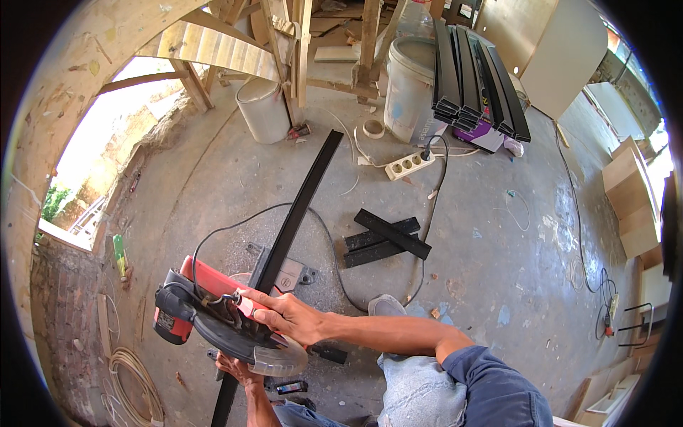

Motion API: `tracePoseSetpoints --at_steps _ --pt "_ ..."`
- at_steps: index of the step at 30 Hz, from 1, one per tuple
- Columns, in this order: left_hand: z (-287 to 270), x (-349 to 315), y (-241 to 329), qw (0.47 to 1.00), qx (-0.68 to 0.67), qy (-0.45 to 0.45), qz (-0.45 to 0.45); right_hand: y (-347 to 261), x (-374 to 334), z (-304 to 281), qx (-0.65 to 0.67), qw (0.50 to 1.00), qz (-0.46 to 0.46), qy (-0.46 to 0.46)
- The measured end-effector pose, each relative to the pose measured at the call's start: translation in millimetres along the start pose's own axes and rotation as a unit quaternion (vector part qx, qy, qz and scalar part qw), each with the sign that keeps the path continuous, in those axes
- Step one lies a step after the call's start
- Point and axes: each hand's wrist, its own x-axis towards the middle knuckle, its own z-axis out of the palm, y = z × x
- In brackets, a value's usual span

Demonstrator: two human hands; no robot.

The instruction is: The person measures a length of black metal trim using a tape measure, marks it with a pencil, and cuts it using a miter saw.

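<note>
A red and black miter saw (pixel 213 329) stands on the floor in front of me, its head lowered over a long black metal profile (pixel 307 188). My right hand (pixel 290 317) is closed round the saw's red handle. Below the saw head, my left hand (pixel 240 371) grips the near part of the profile, its fingers partly hidden by the saw. The profile runs from the lower edge, under the saw, out to the far side. The cutting spot is hidden by the saw head and its clear guard (pixel 281 361).
Short black offcuts (pixel 388 238) lie crossed right of the saw. A cable loops from the saw's side to a white power strip (pixel 410 166). Long black profiles (pixel 473 85) rest by a white bucket (pixel 409 92). Coiled hose (pixel 135 381) lies left; wooden trestles (pixel 288 64) stand behind.
</note>
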Motion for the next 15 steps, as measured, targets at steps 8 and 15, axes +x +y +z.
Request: tracePoseSetpoints --at_steps 8,15 --pt "6 -5 -10 0.999 0.008 0.023 0.024 -6 3 1 -0.004 1.0 0.011 -0.005" --pt "18 -17 -31 0.996 0.001 0.081 0.044 -9 7 5 0.0 1.0 0.003 -0.009"
